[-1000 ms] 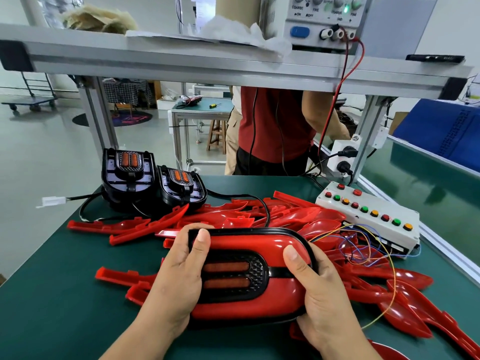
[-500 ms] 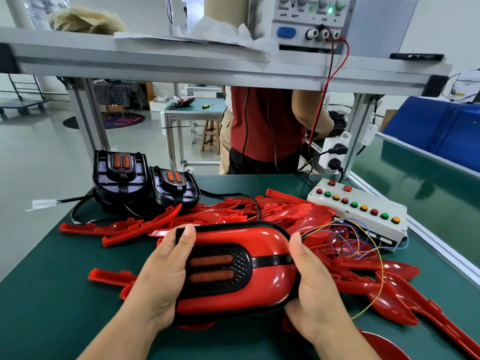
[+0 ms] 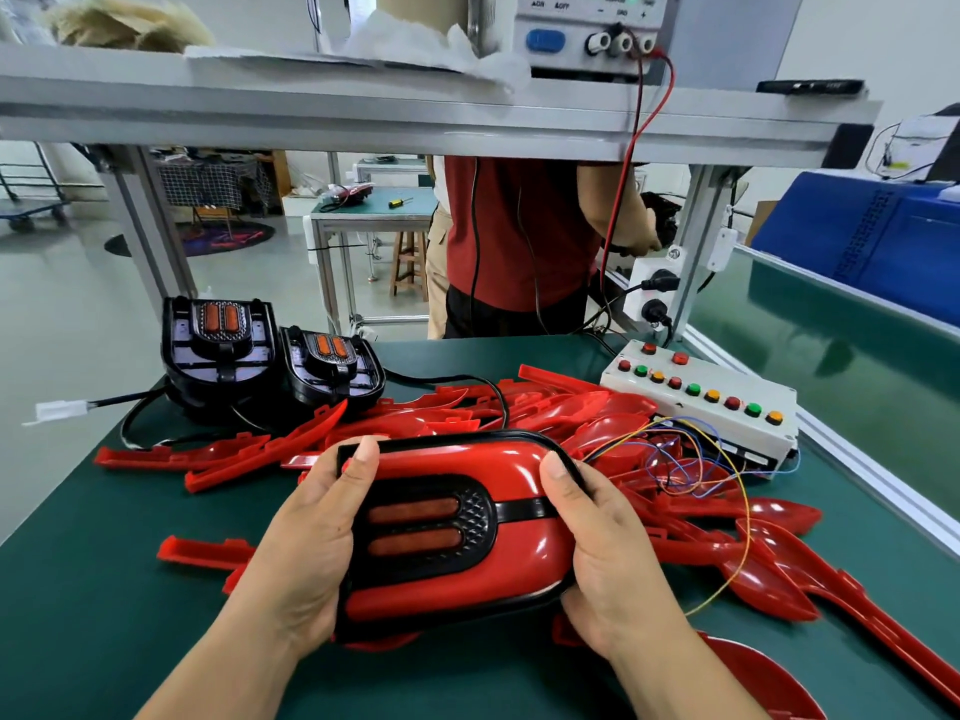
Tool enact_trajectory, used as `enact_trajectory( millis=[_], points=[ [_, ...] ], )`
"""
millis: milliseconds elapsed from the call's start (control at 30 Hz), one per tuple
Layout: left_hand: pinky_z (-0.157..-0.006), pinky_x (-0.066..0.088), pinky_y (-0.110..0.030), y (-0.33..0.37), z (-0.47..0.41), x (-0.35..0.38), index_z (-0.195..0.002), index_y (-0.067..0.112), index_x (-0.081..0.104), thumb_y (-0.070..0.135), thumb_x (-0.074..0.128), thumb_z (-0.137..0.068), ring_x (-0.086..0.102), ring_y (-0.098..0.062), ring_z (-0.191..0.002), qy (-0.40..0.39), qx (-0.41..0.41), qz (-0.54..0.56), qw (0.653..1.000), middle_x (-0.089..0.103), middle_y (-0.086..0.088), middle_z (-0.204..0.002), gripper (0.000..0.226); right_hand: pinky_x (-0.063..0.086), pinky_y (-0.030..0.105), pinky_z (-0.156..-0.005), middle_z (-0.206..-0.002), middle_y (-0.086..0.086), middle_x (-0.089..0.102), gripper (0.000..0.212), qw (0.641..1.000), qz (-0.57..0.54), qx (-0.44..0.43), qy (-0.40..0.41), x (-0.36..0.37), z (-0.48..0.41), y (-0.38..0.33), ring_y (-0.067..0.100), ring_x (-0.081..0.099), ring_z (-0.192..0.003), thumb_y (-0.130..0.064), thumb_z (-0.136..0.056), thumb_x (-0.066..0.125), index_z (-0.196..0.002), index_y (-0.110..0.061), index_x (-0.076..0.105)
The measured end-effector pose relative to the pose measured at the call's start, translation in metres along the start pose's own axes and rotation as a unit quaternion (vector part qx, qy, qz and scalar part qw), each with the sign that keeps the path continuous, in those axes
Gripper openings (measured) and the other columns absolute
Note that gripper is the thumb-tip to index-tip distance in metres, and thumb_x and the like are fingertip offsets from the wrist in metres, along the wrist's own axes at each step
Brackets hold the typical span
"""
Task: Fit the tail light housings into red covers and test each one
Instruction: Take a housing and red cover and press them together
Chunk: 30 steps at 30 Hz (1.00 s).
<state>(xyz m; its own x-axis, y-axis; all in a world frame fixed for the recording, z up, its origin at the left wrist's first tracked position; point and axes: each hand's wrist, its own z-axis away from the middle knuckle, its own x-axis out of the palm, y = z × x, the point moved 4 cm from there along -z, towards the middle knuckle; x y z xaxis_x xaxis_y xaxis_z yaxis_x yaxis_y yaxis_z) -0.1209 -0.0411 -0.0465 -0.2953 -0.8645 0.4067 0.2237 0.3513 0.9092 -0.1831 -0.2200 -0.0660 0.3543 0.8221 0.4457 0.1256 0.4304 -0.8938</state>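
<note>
While both hands clasp it end to end, the red cover (image 3: 457,459), with a black tail light housing (image 3: 431,527) seated in it, sits low over the green bench (image 3: 78,589) at the near middle. The left hand (image 3: 306,537) wraps the left end, thumb on the far rim, and the right hand (image 3: 608,553) curls round the right end. It looks like a light, stiff shell, glossy and probably slippery, so the black rim seems the surest hold. More red covers (image 3: 571,413) lie heaped beyond, with two bare housings (image 3: 218,350) far left.
</note>
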Motion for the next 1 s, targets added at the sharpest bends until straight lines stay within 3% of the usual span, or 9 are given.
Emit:
enact_trajectory(
  millis=[100,167,233,333,500,1000],
  points=[
    [-0.059,0.058,-0.052,-0.0006,0.0003,0.0001,-0.101,0.023,0.066,0.045,0.065,-0.074,0.072,-0.045,-0.082,-0.002,0.015,-0.01,1.0,0.073,-0.022,-0.097,0.034,0.059,0.038,-0.066,-0.101,0.021,0.073,0.052,1.0,-0.008,0.004,-0.003,-0.0011,0.0009,-0.0003,0.032,0.072,-0.084,-0.034,-0.066,0.079,-0.109,-0.006,0.068],
    [-0.058,0.058,-0.051,-0.0013,-0.0006,-0.0003,-0.095,0.024,0.066,0.04,0.066,-0.074,0.072,-0.044,-0.083,0.001,0.025,-0.009,1.0,0.073,-0.022,-0.097,0.027,0.058,0.037,-0.063,-0.099,0.02,0.073,0.048,1.0,-0.012,0.011,-0.006,-0.0013,0.0018,0.0003,0.031,0.072,-0.081,-0.033,-0.062,0.081,-0.103,-0.009,0.07],
    [-0.058,0.058,-0.051,-0.0021,-0.0007,-0.0006,-0.089,0.025,0.066,0.037,0.067,-0.073,0.072,-0.045,-0.082,0.001,0.027,-0.004,1.0,0.073,-0.022,-0.095,0.02,0.059,0.038,-0.064,-0.1,0.02,0.073,0.048,1.0,-0.018,0.014,-0.008,-0.001,0.0023,0.0006,0.031,0.072,-0.082,-0.032,-0.062,0.082,-0.102,-0.009,0.071],
    [-0.059,0.058,-0.051,-0.0003,0.0004,-0.0019,-0.093,0.025,0.064,0.04,0.071,-0.066,0.071,-0.047,-0.081,0.0,0.03,-0.007,1.0,0.073,-0.023,-0.094,0.031,0.059,0.038,-0.066,-0.102,0.021,0.072,0.054,0.999,-0.037,0.02,-0.012,0.0007,0.0035,0.0003,0.031,0.072,-0.083,-0.031,-0.063,0.08,-0.108,-0.006,0.068],
    [-0.06,0.058,-0.052,0.0021,0.0016,-0.0013,-0.101,0.023,0.063,0.045,0.065,-0.068,0.071,-0.046,-0.083,-0.001,0.033,-0.01,0.999,0.073,-0.022,-0.097,0.039,0.057,0.049,-0.082,-0.107,0.024,0.07,0.053,0.999,-0.031,0.026,-0.013,0.0007,0.0042,-0.0007,0.036,0.069,-0.093,-0.036,-0.071,0.073,-0.111,-0.002,0.067],
    [-0.059,0.058,-0.05,-0.0003,0.0008,-0.0013,-0.085,0.028,0.067,0.039,0.069,-0.07,0.071,-0.045,-0.082,0.003,0.052,-0.028,0.998,0.073,-0.024,-0.095,0.019,0.06,0.039,-0.066,-0.102,0.021,0.072,0.059,0.999,-0.041,0.032,-0.002,0.0009,0.007,-0.0023,0.032,0.072,-0.085,-0.033,-0.066,0.075,-0.116,-0.003,0.064]
  ],
)
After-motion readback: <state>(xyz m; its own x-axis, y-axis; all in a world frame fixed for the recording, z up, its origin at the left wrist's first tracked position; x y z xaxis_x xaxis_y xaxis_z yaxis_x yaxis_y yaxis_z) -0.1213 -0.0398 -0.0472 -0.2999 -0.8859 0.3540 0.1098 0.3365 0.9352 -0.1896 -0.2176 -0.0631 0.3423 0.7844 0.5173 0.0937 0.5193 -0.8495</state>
